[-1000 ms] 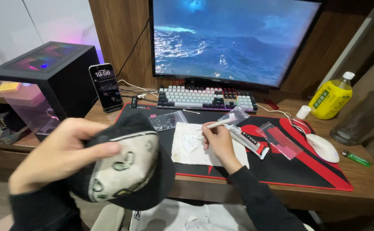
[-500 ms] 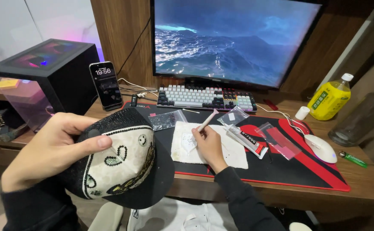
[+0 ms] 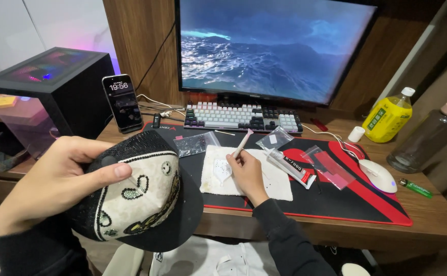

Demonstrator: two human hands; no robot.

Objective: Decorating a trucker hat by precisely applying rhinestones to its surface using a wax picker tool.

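Note:
My left hand (image 3: 54, 181) grips a black and cream cap (image 3: 141, 199) by its crown, thumb lying across the cream front panel with its dark and green shapes. The cap hangs in front of the desk edge, brim pointing right. My right hand (image 3: 246, 174) rests on a white cloth (image 3: 277, 184) on the desk mat and holds a thin pale stick (image 3: 242, 143) upright, tip down near a small glossy blob (image 3: 221, 169) on the cloth. A glue tube (image 3: 291, 166) lies just right of that hand.
A black and red desk mat (image 3: 356, 204) carries small clear bags (image 3: 195, 143), a keyboard (image 3: 241, 117) and a white mouse (image 3: 379, 175). Behind stand a monitor (image 3: 269, 48), a propped phone (image 3: 123, 102), a black computer case (image 3: 54, 84), a yellow bottle (image 3: 387, 120), a dark flask (image 3: 423, 140) and a green lighter (image 3: 415, 188).
My left hand has lifted the cap and turned it so the cream front panel faces up. My right hand has shifted left on the cloth, stick still in its fingers.

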